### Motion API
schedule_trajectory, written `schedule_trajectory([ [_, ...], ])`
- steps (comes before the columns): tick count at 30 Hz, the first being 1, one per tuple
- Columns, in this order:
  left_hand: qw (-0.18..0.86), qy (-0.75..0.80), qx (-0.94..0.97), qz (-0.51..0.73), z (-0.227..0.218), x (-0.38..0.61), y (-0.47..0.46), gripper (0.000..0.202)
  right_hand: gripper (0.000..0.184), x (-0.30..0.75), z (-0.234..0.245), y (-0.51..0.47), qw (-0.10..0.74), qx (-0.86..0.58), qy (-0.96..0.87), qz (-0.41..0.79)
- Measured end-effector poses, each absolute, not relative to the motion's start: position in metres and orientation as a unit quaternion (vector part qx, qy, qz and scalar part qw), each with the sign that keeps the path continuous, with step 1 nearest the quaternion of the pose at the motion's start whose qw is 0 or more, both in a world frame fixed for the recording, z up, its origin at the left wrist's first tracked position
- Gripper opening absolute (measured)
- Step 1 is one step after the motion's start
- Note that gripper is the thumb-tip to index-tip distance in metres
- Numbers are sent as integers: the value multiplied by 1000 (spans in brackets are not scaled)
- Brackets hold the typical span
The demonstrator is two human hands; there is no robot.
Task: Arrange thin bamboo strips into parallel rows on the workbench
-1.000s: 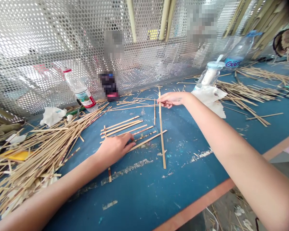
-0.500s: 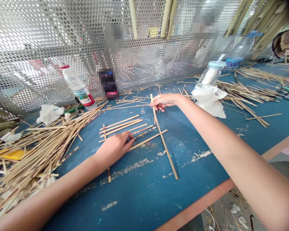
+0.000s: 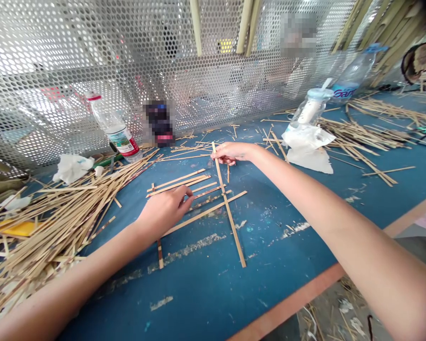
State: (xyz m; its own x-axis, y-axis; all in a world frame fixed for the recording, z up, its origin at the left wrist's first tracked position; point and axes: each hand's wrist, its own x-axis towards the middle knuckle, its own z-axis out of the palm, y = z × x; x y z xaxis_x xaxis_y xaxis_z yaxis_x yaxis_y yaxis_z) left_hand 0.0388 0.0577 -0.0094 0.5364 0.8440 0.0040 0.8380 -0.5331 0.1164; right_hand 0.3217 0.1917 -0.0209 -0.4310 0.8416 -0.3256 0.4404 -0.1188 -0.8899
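Note:
My right hand (image 3: 230, 152) pinches the top end of a long, thin bamboo strip (image 3: 232, 222). This strip slants down toward me and crosses the right-hand parts of several bamboo strips (image 3: 186, 183) laid roughly side by side. My left hand (image 3: 168, 203) rests over the left part of those strips with its fingers bent, thumb and forefinger a little apart, and nothing visible held between them. Below it, the end of a brown-marked crosswise strip (image 3: 160, 255) sticks out; the hand covers its middle. Another short strip end (image 3: 228, 173) shows just under my right hand.
A big heap of loose strips (image 3: 67, 222) lies at the left, more strips (image 3: 365, 137) at the right. A perforated metal screen (image 3: 213, 90) stands behind. Nearby are a red-capped bottle (image 3: 122, 137), a lidded cup (image 3: 308, 109), crumpled tissue (image 3: 310, 154) and a blurred dark object (image 3: 160, 124).
My right hand has moved left with its strip, which now lies farther left across the others. My left hand has shifted slightly left, uncovering more of the nearest strip.

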Motion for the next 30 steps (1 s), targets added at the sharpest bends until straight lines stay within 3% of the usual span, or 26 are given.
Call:
schedule_trajectory([
  [4, -1, 499, 866, -8, -8, 33, 74, 32, 19, 320, -20, 191, 182, -523, -634, 540],
  [15, 43, 486, 873, -5, -15, 33, 81, 28, 14, 315, -14, 188, 176, -528, -601, 574],
  [30, 65, 466, 881, 40, -19, 29, 81, 27, 18, 294, -10, 181, 225, -569, -615, 497],
])
